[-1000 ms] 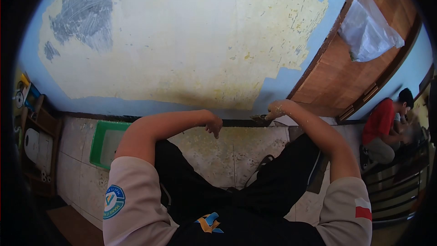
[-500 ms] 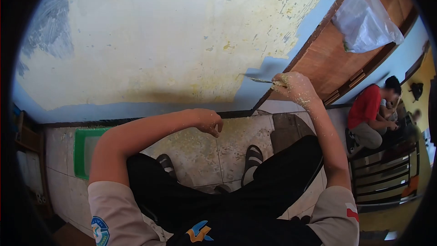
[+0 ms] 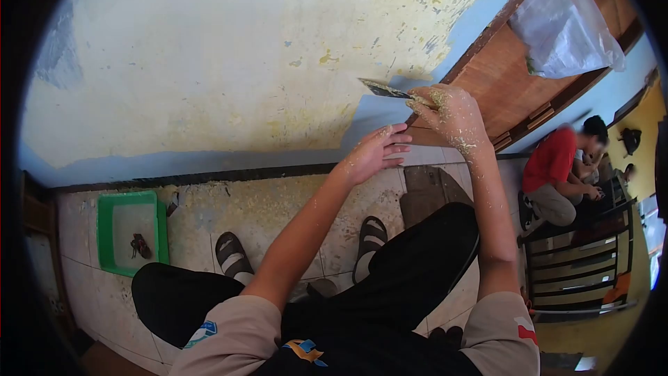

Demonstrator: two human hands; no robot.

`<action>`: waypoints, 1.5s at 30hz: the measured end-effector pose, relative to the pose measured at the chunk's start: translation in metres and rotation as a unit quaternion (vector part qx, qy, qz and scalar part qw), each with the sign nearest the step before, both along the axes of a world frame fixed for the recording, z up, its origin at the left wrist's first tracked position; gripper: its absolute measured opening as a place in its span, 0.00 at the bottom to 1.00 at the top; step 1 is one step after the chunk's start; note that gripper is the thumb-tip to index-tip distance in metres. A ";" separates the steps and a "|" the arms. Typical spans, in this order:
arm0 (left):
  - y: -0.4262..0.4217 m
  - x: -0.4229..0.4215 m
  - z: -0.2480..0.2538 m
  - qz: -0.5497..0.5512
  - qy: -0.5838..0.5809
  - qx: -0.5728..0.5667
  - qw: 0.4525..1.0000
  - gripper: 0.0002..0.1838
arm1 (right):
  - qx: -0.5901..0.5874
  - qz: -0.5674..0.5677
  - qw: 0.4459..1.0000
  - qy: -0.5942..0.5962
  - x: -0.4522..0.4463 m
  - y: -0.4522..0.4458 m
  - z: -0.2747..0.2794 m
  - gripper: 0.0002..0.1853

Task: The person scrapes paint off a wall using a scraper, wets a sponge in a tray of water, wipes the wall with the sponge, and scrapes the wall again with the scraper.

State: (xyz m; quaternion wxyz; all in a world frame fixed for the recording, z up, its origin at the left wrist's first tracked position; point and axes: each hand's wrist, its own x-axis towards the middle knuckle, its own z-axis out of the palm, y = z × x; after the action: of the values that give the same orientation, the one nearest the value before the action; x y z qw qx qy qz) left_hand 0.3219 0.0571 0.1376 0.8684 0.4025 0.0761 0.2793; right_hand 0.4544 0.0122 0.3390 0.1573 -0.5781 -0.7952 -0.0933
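My right hand (image 3: 451, 117), dusted with pale flakes, is closed around the handle of a paint scraper (image 3: 387, 90). The flat blade points left, close to the wall (image 3: 229, 63), though I cannot tell whether it touches. Much of that wall shows pale, yellowish scraped surface with ragged edges. Light blue paint (image 3: 379, 113) borders it at the bottom and right. Below and left of the scraper, my left hand (image 3: 378, 154) is held up with its fingers spread and nothing in it. A few flakes cling to it as well.
A green basin (image 3: 103, 237) with a small dark object inside stands on the floor at left. Paint crumbs cover the tiles (image 3: 292, 202) around my sandals. A wooden door (image 3: 480, 97) with a plastic bag (image 3: 560, 28) is at right. Beyond it, a person in red (image 3: 550, 160) crouches beside a slatted bench (image 3: 581, 264).
My left arm has swung right and up, and its hand has gone from curled to spread near the scraper. The scraper has risen slightly with my right hand. More of the basin shows.
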 end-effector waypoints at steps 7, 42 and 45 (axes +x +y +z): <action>-0.013 0.057 0.021 0.063 -0.395 -0.292 0.869 0.33 | 0.010 -0.038 0.988 -0.146 -0.024 0.001 0.016 0.11; -0.012 0.049 0.029 0.021 -0.480 -0.279 0.831 0.22 | 0.035 -0.001 0.985 -0.167 -0.014 -0.023 -0.038 0.12; -0.024 0.042 0.031 0.070 -0.410 -0.314 0.854 0.22 | 0.017 0.021 0.990 -0.140 -0.008 -0.026 -0.046 0.11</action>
State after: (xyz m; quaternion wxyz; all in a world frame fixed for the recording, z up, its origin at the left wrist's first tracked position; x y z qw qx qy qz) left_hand 0.3636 0.0334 0.1686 0.8794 -0.0489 -0.1752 0.4399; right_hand 0.4469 -0.0133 0.2928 0.0559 -0.5398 -0.8196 -0.1835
